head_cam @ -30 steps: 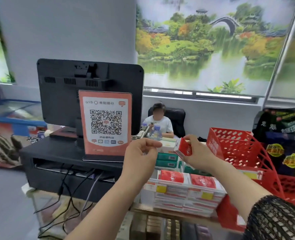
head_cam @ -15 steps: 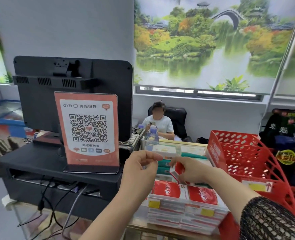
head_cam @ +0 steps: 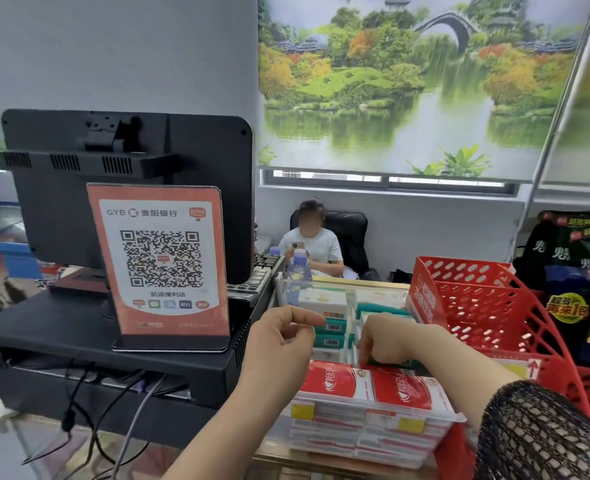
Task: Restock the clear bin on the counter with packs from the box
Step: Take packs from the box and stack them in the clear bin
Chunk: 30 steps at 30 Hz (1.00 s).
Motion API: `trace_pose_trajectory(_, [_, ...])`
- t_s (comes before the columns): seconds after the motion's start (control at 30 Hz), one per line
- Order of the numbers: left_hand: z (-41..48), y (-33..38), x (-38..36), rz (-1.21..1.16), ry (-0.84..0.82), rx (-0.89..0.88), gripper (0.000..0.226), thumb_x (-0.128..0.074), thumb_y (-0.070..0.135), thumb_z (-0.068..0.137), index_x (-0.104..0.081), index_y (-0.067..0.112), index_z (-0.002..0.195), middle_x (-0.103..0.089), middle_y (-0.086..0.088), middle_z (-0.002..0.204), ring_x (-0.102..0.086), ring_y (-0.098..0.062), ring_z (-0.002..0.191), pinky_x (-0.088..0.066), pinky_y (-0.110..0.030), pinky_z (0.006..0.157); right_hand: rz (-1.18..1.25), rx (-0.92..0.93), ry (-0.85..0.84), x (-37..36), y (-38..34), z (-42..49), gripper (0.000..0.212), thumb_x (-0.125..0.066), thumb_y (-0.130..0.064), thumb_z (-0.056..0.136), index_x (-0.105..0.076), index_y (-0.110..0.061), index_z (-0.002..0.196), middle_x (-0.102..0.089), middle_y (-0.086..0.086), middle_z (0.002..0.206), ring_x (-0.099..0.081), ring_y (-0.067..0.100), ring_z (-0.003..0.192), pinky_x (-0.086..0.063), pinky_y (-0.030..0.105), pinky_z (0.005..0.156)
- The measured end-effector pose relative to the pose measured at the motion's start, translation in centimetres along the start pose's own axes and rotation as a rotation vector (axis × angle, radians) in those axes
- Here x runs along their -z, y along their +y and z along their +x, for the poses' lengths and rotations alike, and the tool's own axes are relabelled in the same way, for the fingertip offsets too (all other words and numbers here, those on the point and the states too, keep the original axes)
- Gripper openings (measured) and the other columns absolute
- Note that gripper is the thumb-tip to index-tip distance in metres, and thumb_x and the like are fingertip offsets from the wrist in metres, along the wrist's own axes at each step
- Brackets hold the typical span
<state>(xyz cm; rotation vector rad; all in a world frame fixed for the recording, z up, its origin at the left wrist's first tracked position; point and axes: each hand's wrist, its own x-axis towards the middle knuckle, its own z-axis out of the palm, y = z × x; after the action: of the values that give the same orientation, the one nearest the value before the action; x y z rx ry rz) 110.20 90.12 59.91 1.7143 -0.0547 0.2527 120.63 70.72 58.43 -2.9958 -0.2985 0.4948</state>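
Right hand: the right hand [head_cam: 387, 341] is dipped into the clear bin [head_cam: 321, 427] just behind the front row, with its fingers curled downward. A sliver of red shows beneath it, but I cannot tell whether it grips a pack.
Why there: probably to seat a pack in the row behind the front one.
Left hand: the left hand [head_cam: 283, 337] hovers beside the bin, loosely curled and holding nothing. It looks ready to steady the bin.
Bin location: on the desk [head_cam: 304, 460], between the QR payment sign [head_cam: 162, 265] and the red basket [head_cam: 494, 306].
Red packs [head_cam: 335, 381]: stacked flat, printed faces up, two side by side at the front.
Long axis: the print runs front to back, so probably that way; foreshortening leaves doubt.
Teal packs [head_cam: 331, 329]: stacked behind, barcode ends toward the camera.
Box: not in view.
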Motion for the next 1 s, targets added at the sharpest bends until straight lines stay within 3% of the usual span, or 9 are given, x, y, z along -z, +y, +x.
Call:
trace_pose_trajectory(0.13, [-0.3, 0.3, 0.1, -0.014, 0.004, 0.0, 0.025, -0.054, 0.005, 0.093, -0.07, 0.02, 0.08, -0.069, -0.002, 0.083, -0.058, -0.002, 0.058, -0.045, -0.017, 0.051, 0.056, -0.027, -0.06, -0.3, -0.2, -0.4, 0.03, -0.048, -0.014, 0.086, -0.069, -0.019, 0.106, -0.067, -0.001, 0.113, -0.061, 0.017, 0.102, -0.051, 0.036, 0.093])
trace_pose_trajectory(0.23, [-0.4, 0.5, 0.1, -0.007, -0.008, 0.016, 0.026, -0.053, 0.005, 0.093, -0.069, 0.019, 0.078, -0.07, -0.001, 0.083, -0.062, -0.007, 0.064, -0.05, -0.021, 0.057, 0.056, -0.079, -0.116, -1.1, -0.4, -0.4, 0.038, -0.045, -0.033, 0.087, -0.065, -0.018, 0.116, -0.064, 0.002, 0.12, -0.061, 0.021, 0.104, -0.049, 0.038, 0.094])
trace_pose_trajectory(0.33, [-0.4, 0.7, 0.0, -0.015, -0.012, 0.02, 0.026, -0.053, 0.003, 0.093, -0.069, 0.017, 0.078, -0.07, -0.001, 0.085, -0.063, -0.005, 0.068, -0.048, -0.016, 0.053, 0.084, -0.119, -0.161, -1.8, 0.7, 0.6, 0.046, -0.041, -0.044, 0.079, -0.064, -0.024, 0.112, -0.065, 0.001, 0.118, -0.063, 0.017, 0.095, -0.05, 0.037, 0.088])
trace_pose_trajectory(0.4, [-0.5, 0.7, 0.0, -0.022, -0.013, 0.025, 0.026, -0.053, 0.003, 0.093, -0.069, 0.017, 0.079, -0.07, -0.001, 0.083, -0.059, -0.003, 0.062, -0.046, -0.014, 0.05, 0.135, -0.165, -0.163, -1.4, 0.5, 0.1, 0.037, -0.045, -0.042, 0.082, -0.063, -0.024, 0.109, -0.067, 0.0, 0.11, -0.064, 0.014, 0.09, -0.051, 0.035, 0.085])
trace_pose_trajectory(0.53, [-0.5, 0.5, 0.0, -0.016, -0.016, 0.044, 0.028, -0.053, 0.004, 0.093, -0.069, 0.02, 0.077, -0.07, -0.001, 0.084, -0.061, -0.011, 0.069, -0.055, -0.031, 0.062, 0.298, -0.224, -0.185, -1.0, 0.0, -0.8, 0.023, -0.048, -0.032, 0.091, -0.057, -0.02, 0.109, -0.064, 0.0, 0.099, -0.065, 0.016, 0.088, -0.051, 0.037, 0.089])
trace_pose_trajectory(0.63, [-0.5, 0.5, 0.0, -0.019, -0.018, 0.045, 0.028, -0.052, 0.004, 0.093, -0.069, 0.019, 0.078, -0.07, -0.001, 0.087, -0.064, -0.007, 0.072, -0.052, -0.019, 0.058, 0.317, -0.234, -0.195, -1.0, -0.2, -0.9, 0.02, -0.048, -0.029, 0.092, -0.058, -0.019, 0.107, -0.066, 0.001, 0.097, -0.066, 0.016, 0.087, -0.051, 0.036, 0.089])
trace_pose_trajectory(0.8, [-0.3, 0.4, 0.0, -0.013, -0.016, 0.053, 0.029, -0.052, 0.004, 0.093, -0.069, 0.021, 0.076, -0.069, -0.001, 0.079, -0.055, -0.014, 0.064, -0.047, -0.026, 0.056, 0.442, -0.142, 0.006, -0.1, -0.9, -0.7, 0.021, -0.053, -0.026, 0.089, -0.068, -0.014, 0.098, -0.071, 0.003, 0.099, -0.067, 0.02, 0.093, -0.053, 0.039, 0.088])
trace_pose_trajectory(0.93, [-0.7, 0.5, 0.7, -0.018, -0.012, 0.036, 0.028, -0.053, 0.004, 0.092, -0.069, 0.021, 0.078, -0.066, 0.0, 0.074, -0.051, -0.006, 0.054, -0.044, -0.019, 0.051, 0.636, 0.011, 0.273, 0.5, -3.4, -1.9, 0.026, -0.046, -0.019, 0.095, -0.07, -0.01, 0.099, -0.07, 0.003, 0.099, -0.066, 0.019, 0.088, -0.051, 0.028, 0.074])
trace_pose_trajectory(1.0, [-1.1, 0.3, 1.5, -0.016, -0.011, 0.024, 0.029, -0.054, 0.004, 0.092, -0.069, 0.023, 0.077, -0.067, 0.002, 0.076, -0.053, -0.002, 0.053, -0.045, -0.014, 0.05, 0.639, 0.078, 0.449, 0.3, -5.0, -3.0, 0.026, -0.045, -0.018, 0.095, -0.071, -0.014, 0.093, -0.071, 0.003, 0.096, -0.067, 0.019, 0.088, -0.051, 0.03, 0.077])
